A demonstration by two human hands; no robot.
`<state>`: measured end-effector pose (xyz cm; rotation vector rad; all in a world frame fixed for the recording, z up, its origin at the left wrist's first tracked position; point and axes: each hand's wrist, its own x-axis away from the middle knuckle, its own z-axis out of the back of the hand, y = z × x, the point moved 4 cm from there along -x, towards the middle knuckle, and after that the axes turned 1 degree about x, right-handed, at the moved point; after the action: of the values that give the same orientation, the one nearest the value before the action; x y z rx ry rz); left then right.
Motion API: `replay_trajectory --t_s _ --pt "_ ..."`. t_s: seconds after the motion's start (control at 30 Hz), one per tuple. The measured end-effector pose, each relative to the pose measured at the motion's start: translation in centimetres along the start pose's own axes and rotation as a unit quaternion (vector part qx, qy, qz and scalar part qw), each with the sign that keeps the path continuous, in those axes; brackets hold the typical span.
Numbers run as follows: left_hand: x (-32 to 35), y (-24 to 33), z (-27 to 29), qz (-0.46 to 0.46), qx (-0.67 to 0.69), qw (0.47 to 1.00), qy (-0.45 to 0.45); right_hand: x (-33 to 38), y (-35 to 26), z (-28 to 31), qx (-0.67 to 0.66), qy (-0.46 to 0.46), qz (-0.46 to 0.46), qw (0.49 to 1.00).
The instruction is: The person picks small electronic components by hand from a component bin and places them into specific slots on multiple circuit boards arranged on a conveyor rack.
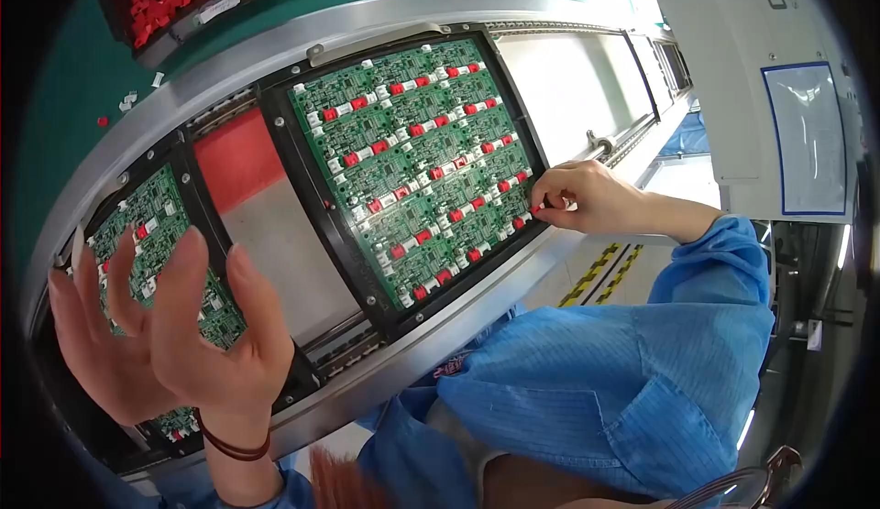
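Note:
A green circuit board panel [422,147] lies in a black frame [312,179], with rows of red and white connectors on it. At the panel's right edge, my right hand [587,199] is closed in a pinch on a small red connector [537,209], close to the board's last row. My left hand [174,326] is raised with fingers spread and nothing visible in it. Behind it, and partly hidden by it, sits a second green board panel [151,220] in another black frame, with fewer red parts showing.
A metal conveyor rail [385,10] runs along the far side of the frames. Beyond it, a dark bin [197,0] of red connectors stands on a green surface. Loose white pieces [128,101] lie nearby. A pale machine housing [733,69] rises at the right.

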<state>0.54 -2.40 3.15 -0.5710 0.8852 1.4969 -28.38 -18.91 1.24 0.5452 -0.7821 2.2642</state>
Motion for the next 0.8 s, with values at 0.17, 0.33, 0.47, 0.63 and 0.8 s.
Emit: replay_trajectory --t_s 0.17,0.33,0.47,0.63,0.8 --pt "-0.34 -0.05 0.29 -0.008 0.002 1.000 -0.021 0.05 0.04 -0.65 -0.010 0.019 0.013 1.000" --pt "0.08 -0.20 -0.16 -0.013 0.005 1.000 -0.024 0.21 0.40 -0.51 -0.001 0.022 0.018 1.000" --pt "-0.01 -0.14 0.06 -0.020 -0.001 0.999 -0.030 0.19 0.42 -0.53 0.004 0.007 0.021 1.000" --pt "-0.11 0.09 0.23 -0.030 0.000 0.998 -0.053 0.58 0.62 -0.66 -0.002 0.024 0.004 1.000" --pt "-0.07 -0.33 0.32 -0.021 0.016 0.999 -0.037 0.39 0.92 -0.37 0.007 0.019 0.007 1.000"
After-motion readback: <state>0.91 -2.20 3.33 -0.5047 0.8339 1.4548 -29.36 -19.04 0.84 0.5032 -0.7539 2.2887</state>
